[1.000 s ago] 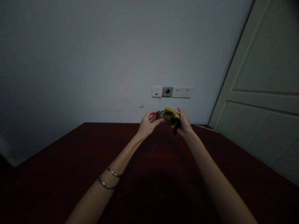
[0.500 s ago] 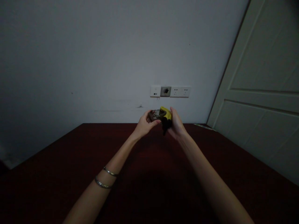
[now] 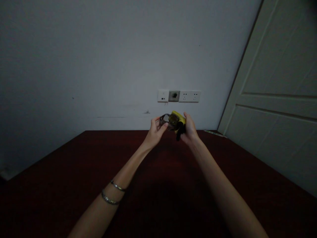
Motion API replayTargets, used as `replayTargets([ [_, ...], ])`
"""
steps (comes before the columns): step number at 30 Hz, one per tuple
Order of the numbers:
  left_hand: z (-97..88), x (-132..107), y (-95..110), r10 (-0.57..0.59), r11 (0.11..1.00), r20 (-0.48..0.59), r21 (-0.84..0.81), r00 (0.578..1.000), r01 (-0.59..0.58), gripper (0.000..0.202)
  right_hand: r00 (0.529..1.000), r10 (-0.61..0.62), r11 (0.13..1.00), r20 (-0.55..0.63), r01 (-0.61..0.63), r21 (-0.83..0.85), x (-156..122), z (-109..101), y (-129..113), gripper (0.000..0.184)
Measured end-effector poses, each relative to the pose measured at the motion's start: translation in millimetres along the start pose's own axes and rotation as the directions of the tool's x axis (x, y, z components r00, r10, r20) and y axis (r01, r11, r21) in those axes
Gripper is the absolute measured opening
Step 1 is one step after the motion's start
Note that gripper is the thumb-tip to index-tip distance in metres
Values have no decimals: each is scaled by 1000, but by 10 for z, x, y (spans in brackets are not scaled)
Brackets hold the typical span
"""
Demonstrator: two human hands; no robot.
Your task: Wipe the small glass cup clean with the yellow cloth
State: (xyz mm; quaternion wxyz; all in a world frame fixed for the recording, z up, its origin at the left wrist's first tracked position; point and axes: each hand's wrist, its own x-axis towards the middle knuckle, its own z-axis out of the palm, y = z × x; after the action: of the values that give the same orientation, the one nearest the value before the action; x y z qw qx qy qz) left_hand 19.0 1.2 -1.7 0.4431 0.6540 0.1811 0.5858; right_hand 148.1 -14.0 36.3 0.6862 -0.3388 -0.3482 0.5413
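Note:
Both arms reach out over a dark red table (image 3: 74,172). My left hand (image 3: 155,132) and my right hand (image 3: 190,129) hold a small object (image 3: 173,121) between them, raised above the table's far edge. The object has a yellow part on the right, a black strap or piece hanging below, and a dark, glassy rounded part on the left. The left fingers pinch the dark rounded end. My right fingers wrap the yellow and black end. Two thin bracelets (image 3: 112,193) sit on my left forearm. The room is dim and the object's detail is unclear.
A pale wall stands behind the table, with a row of wall sockets and a switch (image 3: 178,96). A cream panelled door (image 3: 277,99) fills the right side. A thin flat strip (image 3: 214,133) lies at the table's far right corner.
Both hands, still on the object, shifted left, then slightly back right and up. The dark rounded end now shows more clearly beside the left fingers.

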Motion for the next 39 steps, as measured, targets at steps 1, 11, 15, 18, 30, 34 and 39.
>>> replayTargets([
  [1, 13, 6, 4, 11, 1000, -1, -12, 1000, -11, 49, 1000, 20, 1000, -13, -20, -3, 18, -26, -19, 37],
  [11, -38, 81, 26, -62, 998, 7, 12, 998, 62, 60, 995, 72, 995, 65, -67, -75, 43, -133, 17, 39],
  [15, -85, 55, 57, -52, 998, 180, 50, 982, 44, 49, 988, 60, 994, 146, -46, -100, -12, -115, 6, 40],
  [18, -117, 55, 44, -39, 995, 216, 99, 976, 17, 46, 993, 21, 998, 120, -13, -65, -48, -68, -8, 38],
  [30, -143, 132, -106, 194, 981, -233, 22, 953, -194, 61, 970, -205, 979, 132, 204, 22, -179, 305, 273, 28],
  [34, -98, 79, -94, 130, 988, -253, -45, 959, -146, 63, 990, -52, 993, 128, 37, 116, -122, 243, 248, 27],
  [39, -88, 29, -113, 31, 984, -243, -163, 969, -73, 52, 963, 193, 957, 188, -227, 181, 101, 47, 293, 29],
])
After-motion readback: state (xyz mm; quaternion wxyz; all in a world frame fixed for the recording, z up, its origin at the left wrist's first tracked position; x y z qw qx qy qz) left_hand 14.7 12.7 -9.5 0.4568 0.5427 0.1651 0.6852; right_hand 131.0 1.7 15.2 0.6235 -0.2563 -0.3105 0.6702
